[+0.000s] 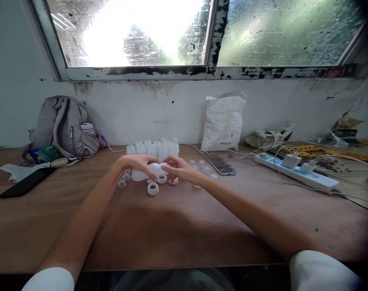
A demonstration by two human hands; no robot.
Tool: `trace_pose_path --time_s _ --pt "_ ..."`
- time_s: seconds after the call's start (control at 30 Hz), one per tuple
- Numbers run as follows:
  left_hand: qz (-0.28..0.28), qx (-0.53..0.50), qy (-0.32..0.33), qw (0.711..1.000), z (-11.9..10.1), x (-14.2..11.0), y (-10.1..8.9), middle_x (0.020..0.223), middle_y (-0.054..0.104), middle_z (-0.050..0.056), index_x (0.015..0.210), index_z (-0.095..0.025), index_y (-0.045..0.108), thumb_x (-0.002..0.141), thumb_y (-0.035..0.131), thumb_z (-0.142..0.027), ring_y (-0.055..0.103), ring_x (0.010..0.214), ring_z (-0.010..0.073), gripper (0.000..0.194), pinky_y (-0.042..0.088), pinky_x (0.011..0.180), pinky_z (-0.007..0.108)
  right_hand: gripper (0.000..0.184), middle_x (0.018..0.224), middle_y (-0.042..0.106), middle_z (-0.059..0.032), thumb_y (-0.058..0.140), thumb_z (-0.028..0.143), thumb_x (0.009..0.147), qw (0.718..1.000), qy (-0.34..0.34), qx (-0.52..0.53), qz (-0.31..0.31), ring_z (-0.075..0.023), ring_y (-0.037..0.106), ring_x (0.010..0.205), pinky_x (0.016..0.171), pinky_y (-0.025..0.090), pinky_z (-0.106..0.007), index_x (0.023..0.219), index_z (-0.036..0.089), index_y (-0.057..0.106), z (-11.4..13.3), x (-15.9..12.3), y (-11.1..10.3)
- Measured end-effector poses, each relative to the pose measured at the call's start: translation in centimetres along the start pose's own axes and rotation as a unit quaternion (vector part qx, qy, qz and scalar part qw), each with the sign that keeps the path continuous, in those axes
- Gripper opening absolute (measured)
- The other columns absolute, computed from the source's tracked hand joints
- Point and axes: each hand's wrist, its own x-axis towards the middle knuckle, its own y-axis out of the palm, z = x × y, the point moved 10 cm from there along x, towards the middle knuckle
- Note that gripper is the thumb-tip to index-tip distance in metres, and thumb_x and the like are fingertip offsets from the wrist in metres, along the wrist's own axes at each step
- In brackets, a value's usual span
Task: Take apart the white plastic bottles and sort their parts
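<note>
The person sits at a brown wooden table (177,226) and both bare arms reach forward to the middle of it. The left hand (138,163) is curled around a small white plastic bottle (147,171), which lies on its side just above the table surface, with the fingers over the top of it and the thumb below. The right hand (179,169) comes from the other side and its fingertips meet at the mouth end of the same bottle; the fingers are bent and nearly closed there, but it is too small to tell if they pinch some little part. Under the hands, several white ring caps (152,188) lie on the table, and a few clear small cups (122,184) are just beside the left wrist. Behind the hands stands a tight group of upright white bottles (153,148), close to the wall. To the right of the hands a smartphone (220,165) lies flat, and further right there is a white power strip (295,173) with chargers and cables. A white plastic bag (223,121) leans against the wall behind the phone. On the far left a grey backpack (62,127) rests against the wall, and a dark flat object (28,182) lies in front of it.
</note>
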Motion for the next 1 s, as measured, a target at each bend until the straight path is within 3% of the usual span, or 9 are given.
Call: trace_pose_path --time_s 0.07,0.17,0.27,0.47,0.6,0.7,0.77,0.9,1.0 --pt "-0.004 0.017 -0.003 1.000 0.0 -0.1 -0.1 0.085 0.062 -0.001 0.093 -0.022 0.058 0.052 0.066 -0.044 0.056 0.075 0.0171 0.047 0.038 0.057 0.021 0.032 0.083 0.051 -0.0013 0.057 0.038 0.073 1.000 -0.027 -0.011 0.004 -0.0104 0.055 0.060 0.056 0.048 -0.026 0.096 0.019 0.046 0.4 0.1 -0.5" --pt "-0.026 0.023 -0.006 0.999 0.4 0.0 -0.7 0.081 0.061 0.000 0.090 -0.021 0.058 0.054 0.064 -0.049 0.056 0.071 0.0164 0.046 0.036 0.054 0.021 0.040 0.095 0.050 -0.0021 0.065 0.031 0.066 0.991 -0.089 -0.077 -0.060 -0.0100 0.053 0.069 0.063 0.047 -0.025 0.100 0.020 0.046 1.4 0.1 -2.8" --pt "-0.077 0.063 -0.026 0.995 1.5 0.2 -2.0 0.079 0.060 0.000 0.089 -0.020 0.058 0.052 0.063 -0.053 0.055 0.069 0.0166 0.049 0.035 0.052 0.022 0.041 0.094 0.051 -0.0028 0.068 0.028 0.062 0.973 -0.073 -0.204 -0.083 -0.0115 0.051 0.071 0.064 0.044 -0.025 0.097 0.019 0.050 0.9 0.3 -3.7" --pt "-0.171 0.122 -0.066 0.976 3.8 0.6 -4.2 0.093 0.057 0.005 0.101 -0.018 0.050 0.048 0.063 -0.058 0.054 0.078 0.0200 0.067 0.036 0.055 0.022 0.041 0.082 0.054 -0.0037 0.070 0.032 0.059 0.927 -0.049 -0.351 0.119 -0.0144 0.051 0.068 0.058 0.040 -0.023 0.094 0.017 0.058 -2.2 -0.1 2.0" --pt "-0.179 0.127 -0.049 0.974 3.3 0.5 -4.3 0.097 0.055 0.006 0.105 -0.018 0.047 0.050 0.062 -0.058 0.053 0.083 0.0211 0.070 0.037 0.060 0.023 0.043 0.080 0.055 -0.0023 0.070 0.035 0.058 0.917 -0.073 -0.364 0.148 -0.0151 0.052 0.067 0.057 0.040 -0.023 0.096 0.020 0.056 -2.6 -0.6 3.5" --pt "-0.185 0.121 -0.026 0.975 2.3 0.2 -4.3 0.099 0.055 0.005 0.107 -0.020 0.046 0.051 0.062 -0.057 0.052 0.088 0.0215 0.069 0.037 0.065 0.024 0.040 0.077 0.056 -0.0020 0.068 0.039 0.060 0.917 -0.084 -0.358 0.157 -0.0150 0.052 0.066 0.056 0.041 -0.024 0.094 0.021 0.057 -2.0 -0.8 3.3" --pt "-0.179 0.110 -0.014 0.978 1.6 0.0 -4.0 0.095 0.056 0.004 0.104 -0.021 0.048 0.051 0.063 -0.055 0.053 0.085 0.0204 0.065 0.037 0.065 0.024 0.032 0.074 0.056 -0.0019 0.063 0.041 0.066 0.930 -0.087 -0.338 0.112 -0.0139 0.053 0.065 0.056 0.040 -0.023 0.089 0.019 0.057 -1.0 -0.5 1.9" --pt "-0.180 0.072 0.017 0.981 0.1 -0.3 -3.5 0.090 0.057 0.002 0.105 -0.021 0.044 0.050 0.066 -0.052 0.055 0.077 0.0181 0.067 0.038 0.060 0.024 0.026 0.070 0.056 -0.0002 0.052 0.038 0.077 0.949 -0.116 -0.268 -0.115 -0.0105 0.051 0.058 0.054 0.039 -0.022 0.094 0.018 0.050 1.8 0.0 -3.3" --pt "-0.194 0.055 0.058 0.978 -1.5 -0.1 -3.0 0.087 0.058 0.001 0.110 -0.022 0.038 0.052 0.067 -0.051 0.055 0.073 0.0175 0.071 0.039 0.059 0.024 0.025 0.074 0.055 -0.0002 0.051 0.039 0.078 0.945 -0.156 -0.249 -0.147 -0.0091 0.050 0.056 0.053 0.040 -0.021 0.093 0.019 0.050 2.9 0.2 -4.2"
